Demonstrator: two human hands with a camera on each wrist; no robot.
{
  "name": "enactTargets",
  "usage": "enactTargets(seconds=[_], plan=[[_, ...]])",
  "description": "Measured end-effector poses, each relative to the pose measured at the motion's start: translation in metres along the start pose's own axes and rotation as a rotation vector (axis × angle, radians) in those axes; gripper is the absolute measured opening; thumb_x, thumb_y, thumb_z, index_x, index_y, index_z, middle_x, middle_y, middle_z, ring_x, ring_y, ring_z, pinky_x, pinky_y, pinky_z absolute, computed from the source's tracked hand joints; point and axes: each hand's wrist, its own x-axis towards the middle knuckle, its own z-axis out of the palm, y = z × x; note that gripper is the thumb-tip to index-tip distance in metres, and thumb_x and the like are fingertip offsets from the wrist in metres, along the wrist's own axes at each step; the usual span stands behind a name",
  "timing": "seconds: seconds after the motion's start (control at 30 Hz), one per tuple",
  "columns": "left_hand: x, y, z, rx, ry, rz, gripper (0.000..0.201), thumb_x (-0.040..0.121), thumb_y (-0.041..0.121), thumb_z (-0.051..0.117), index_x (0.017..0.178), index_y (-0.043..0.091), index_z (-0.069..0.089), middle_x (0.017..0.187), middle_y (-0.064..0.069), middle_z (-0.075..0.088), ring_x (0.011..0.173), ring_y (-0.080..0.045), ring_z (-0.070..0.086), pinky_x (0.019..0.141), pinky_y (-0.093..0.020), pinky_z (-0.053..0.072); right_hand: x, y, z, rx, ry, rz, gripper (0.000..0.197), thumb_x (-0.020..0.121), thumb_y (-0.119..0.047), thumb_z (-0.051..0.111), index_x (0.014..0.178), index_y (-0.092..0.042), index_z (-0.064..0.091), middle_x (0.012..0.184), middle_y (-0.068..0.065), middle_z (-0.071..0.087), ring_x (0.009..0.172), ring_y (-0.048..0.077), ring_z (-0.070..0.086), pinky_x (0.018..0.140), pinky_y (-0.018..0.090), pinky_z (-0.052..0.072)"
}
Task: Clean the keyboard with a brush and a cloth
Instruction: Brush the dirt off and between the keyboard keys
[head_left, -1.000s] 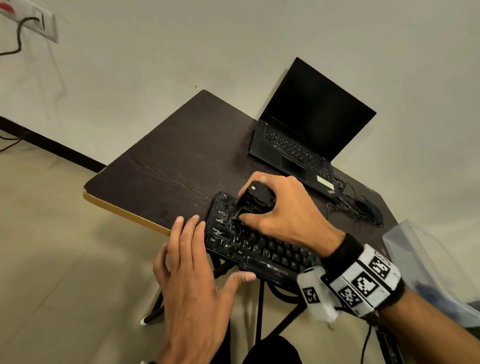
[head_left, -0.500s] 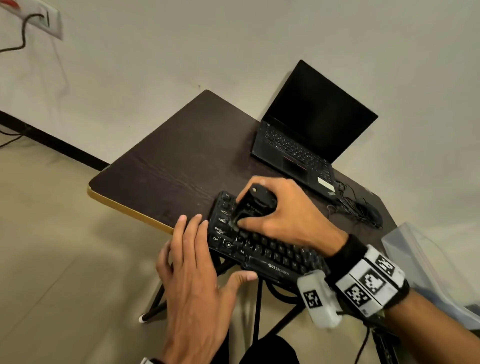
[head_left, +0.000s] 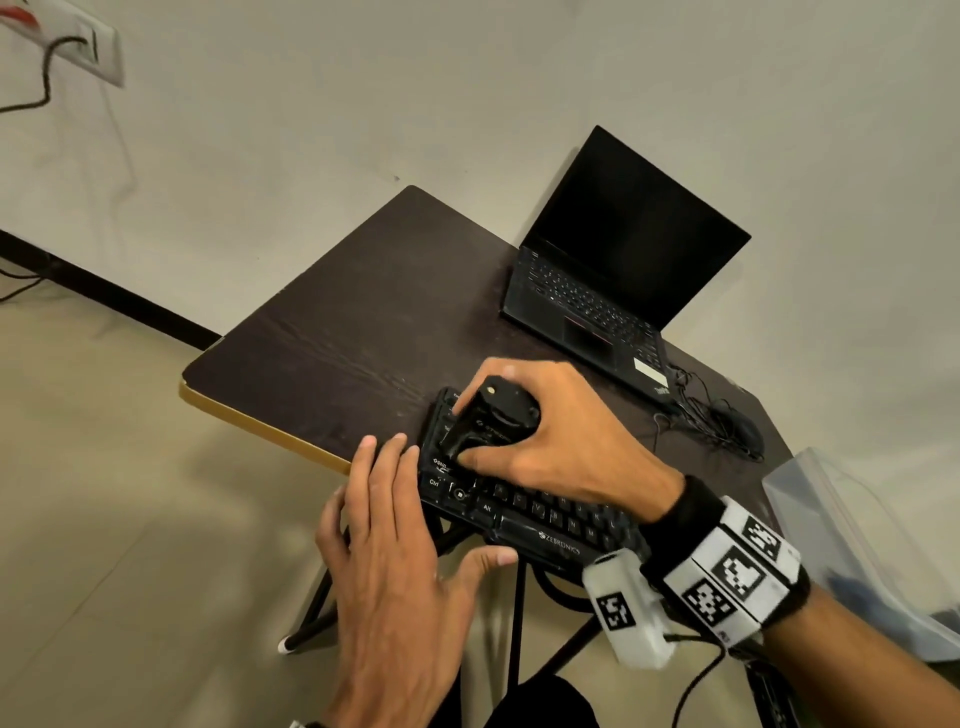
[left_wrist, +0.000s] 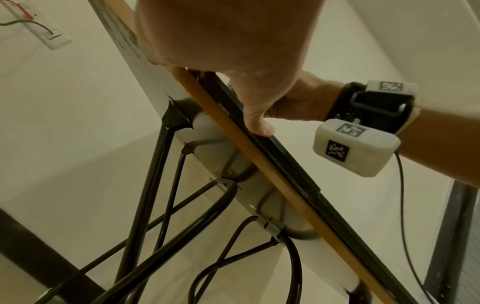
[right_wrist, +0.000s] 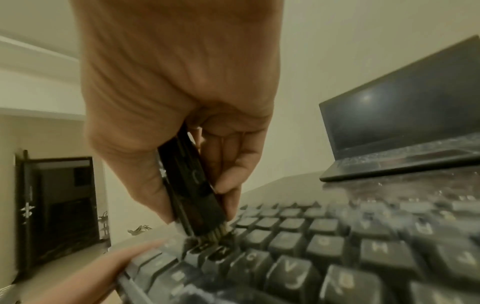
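The black keyboard lies at the near edge of a dark wooden table, its near side flush with the table's yellow rim. The right hand is over the keyboard's left end, fingers and thumb curled round a black brush — clamped on it, with the handle slanting up into the palm. In the right wrist view the brush points down and its short bristles touch the keys at the left end of the board, among the lower rows.

The left hand is at the keyboard's left near corner, fingers straight and side by side with their tips on the table just left of the keys. Its thumb is spread apart from them and presses the keyboard's near edge, so the hand braces the board rather than grasping it.

At the far right of the table stands an open laptop with a dark screen — a black mouse and its tangled cable lie just right of it. A translucent plastic bin is at the right edge.
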Motion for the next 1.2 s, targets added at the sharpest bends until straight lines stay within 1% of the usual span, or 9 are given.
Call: enactTargets(seconds=[0.17,0.3,0.47,0.6,0.73,0.87,0.93,1.03,1.2], plan=[[0.000,-0.001,0.000,0.008,-0.006,-0.001,0.115,0.082,0.093,0.038,0.155,0.004,0.040,0.168,-0.007,0.035,0.162,-0.025,0.018,0.121,-0.051,0.021,0.011,0.008,-0.002,-0.079,0.095,0.075,0.025,0.075,-0.025,0.088,0.092,-0.024,0.070,0.079,-0.005,0.076,0.073,0.012,0.073,0.075,0.043,0.062],[0.001,0.001,-0.001,0.005,0.008,-0.004,0.115,0.082,0.093,0.037,0.153,0.003,0.041,0.167,-0.008,0.037,0.161,-0.026,0.022,0.119,-0.053,0.022,0.006,-0.003,0.002,-0.007,-0.026,-0.008,0.024,0.076,-0.022,0.090,0.094,-0.024,0.073,0.083,-0.004,0.078,0.076,0.014,0.075,0.078,0.041,0.061],[0.000,0.000,-0.001,0.006,-0.003,-0.004,0.116,0.081,0.094,0.037,0.154,0.004,0.041,0.167,-0.007,0.036,0.161,-0.025,0.019,0.121,-0.048,0.018,0.020,0.003,0.001,-0.065,0.089,0.078,0.023,0.074,-0.026,0.086,0.090,-0.023,0.070,0.078,-0.002,0.076,0.072,0.017,0.074,0.075,0.043,0.061],[0.001,0.001,0.000,0.012,0.010,-0.007,0.115,0.082,0.093,0.036,0.152,0.002,0.043,0.166,-0.008,0.038,0.160,-0.027,0.022,0.120,-0.050,0.021,0.009,-0.011,0.005,-0.025,-0.027,-0.025,0.022,0.077,-0.023,0.089,0.093,-0.023,0.073,0.082,-0.004,0.077,0.075,0.013,0.075,0.076,0.039,0.060],[0.000,0.001,0.000,-0.003,0.038,-0.009,0.117,0.079,0.094,0.041,0.153,0.004,0.042,0.167,-0.006,0.037,0.161,-0.025,0.019,0.121,-0.049,0.019,0.021,-0.004,0.004,-0.064,0.103,0.073,0.024,0.074,-0.027,0.088,0.089,-0.022,0.071,0.077,-0.004,0.076,0.072,0.014,0.073,0.075,0.043,0.061],[0.002,0.005,-0.007,-0.049,0.090,-0.111,0.135,0.057,0.095,0.062,0.155,0.004,0.039,0.168,-0.006,0.034,0.161,-0.024,0.017,0.120,-0.051,0.020,0.013,-0.012,0.004,-0.037,-0.052,-0.028,0.022,0.075,-0.023,0.088,0.091,-0.021,0.072,0.079,-0.002,0.076,0.073,0.017,0.074,0.075,0.041,0.060],[0.005,0.006,-0.010,-0.047,0.099,-0.154,0.142,0.048,0.092,0.067,0.155,0.003,0.039,0.169,-0.007,0.031,0.162,-0.025,0.016,0.120,-0.053,0.021,0.015,-0.011,0.004,-0.065,-0.049,-0.007,0.024,0.074,-0.027,0.088,0.091,-0.022,0.071,0.079,-0.002,0.077,0.075,0.018,0.075,0.075,0.041,0.060],[0.006,0.007,-0.012,-0.045,0.097,-0.186,0.146,0.044,0.093,0.068,0.154,0.000,0.040,0.170,-0.010,0.029,0.161,-0.029,0.016,0.119,-0.059,0.024,0.023,-0.005,0.000,-0.115,0.036,0.029,0.025,0.071,-0.031,0.084,0.090,-0.023,0.070,0.076,-0.003,0.076,0.073,0.017,0.074,0.074,0.042,0.061],[0.003,0.010,-0.014,-0.059,0.117,-0.205,0.146,0.043,0.093,0.068,0.152,0.000,0.041,0.170,-0.013,0.026,0.161,-0.031,0.016,0.118,-0.061,0.027,0.013,-0.019,-0.002,-0.037,-0.146,-0.083,0.023,0.076,-0.024,0.089,0.092,-0.023,0.073,0.082,-0.003,0.077,0.076,0.015,0.075,0.074,0.042,0.061]])
